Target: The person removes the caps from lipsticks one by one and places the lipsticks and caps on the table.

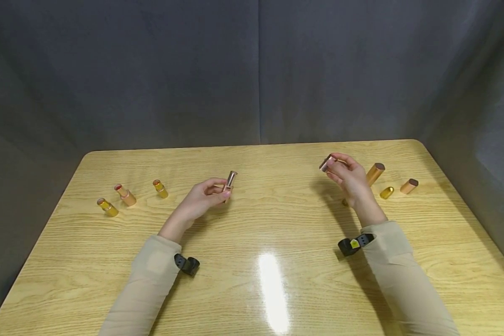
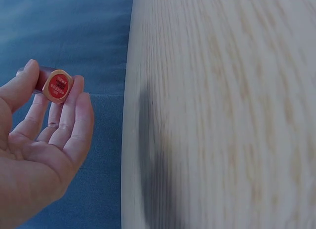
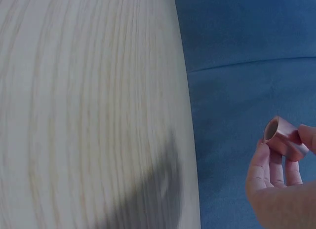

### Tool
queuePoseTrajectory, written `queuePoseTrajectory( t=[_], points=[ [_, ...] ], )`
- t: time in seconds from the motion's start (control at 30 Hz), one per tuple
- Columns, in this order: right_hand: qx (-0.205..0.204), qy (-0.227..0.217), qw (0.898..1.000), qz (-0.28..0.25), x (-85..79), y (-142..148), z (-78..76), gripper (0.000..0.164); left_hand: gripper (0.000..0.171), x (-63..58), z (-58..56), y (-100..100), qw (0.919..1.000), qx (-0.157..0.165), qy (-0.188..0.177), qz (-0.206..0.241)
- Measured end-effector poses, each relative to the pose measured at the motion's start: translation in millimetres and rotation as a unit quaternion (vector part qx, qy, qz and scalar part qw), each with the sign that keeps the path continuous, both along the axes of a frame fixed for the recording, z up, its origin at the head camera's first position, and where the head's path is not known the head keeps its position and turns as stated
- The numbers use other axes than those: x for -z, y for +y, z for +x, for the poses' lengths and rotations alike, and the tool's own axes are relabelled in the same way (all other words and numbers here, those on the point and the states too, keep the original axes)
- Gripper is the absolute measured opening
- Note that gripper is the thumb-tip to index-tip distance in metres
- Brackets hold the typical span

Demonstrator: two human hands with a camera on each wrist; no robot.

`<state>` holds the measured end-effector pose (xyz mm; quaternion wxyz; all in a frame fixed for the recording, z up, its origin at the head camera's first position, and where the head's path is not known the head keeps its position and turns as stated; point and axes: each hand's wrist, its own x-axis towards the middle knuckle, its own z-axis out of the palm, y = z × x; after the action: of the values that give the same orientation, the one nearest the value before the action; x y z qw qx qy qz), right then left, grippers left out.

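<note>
Between the thumb and fingertips of my left hand is an uncapped rose-gold lipstick, tilted above the table. In the left wrist view, the red label on the lipstick's base faces the camera. Farther right, my right hand pinches a rose-gold lipstick cap over the back of the table. The cap's hollow end shows in the right wrist view. Lipstick and cap are well apart, one in each hand.
On the left stand uncapped lipsticks: a gold one, a rose-gold one and another gold one. To the right are a tall copper cap, a rounded gold cap and a shorter copper cap. A gold piece is partly hidden by the right wrist.
</note>
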<state>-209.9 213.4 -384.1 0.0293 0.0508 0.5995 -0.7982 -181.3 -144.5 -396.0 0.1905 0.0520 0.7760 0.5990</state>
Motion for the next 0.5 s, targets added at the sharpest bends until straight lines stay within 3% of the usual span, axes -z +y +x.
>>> queuePoseTrajectory(
  t=[0.2, 0.5],
  points=[
    [-0.007, -0.015, 1.0, 0.002, 0.8, 6, -0.5, 0.015, 0.045, 0.8, 0.0, -3, 1.0, -0.001, 0.001, 0.003],
    [-0.018, -0.031, 0.998, 0.045, 1.6, 13, -1.2, 0.018, 0.045, 0.7, 0.2, -4, 1.0, -0.002, -0.004, 0.003]
  ],
)
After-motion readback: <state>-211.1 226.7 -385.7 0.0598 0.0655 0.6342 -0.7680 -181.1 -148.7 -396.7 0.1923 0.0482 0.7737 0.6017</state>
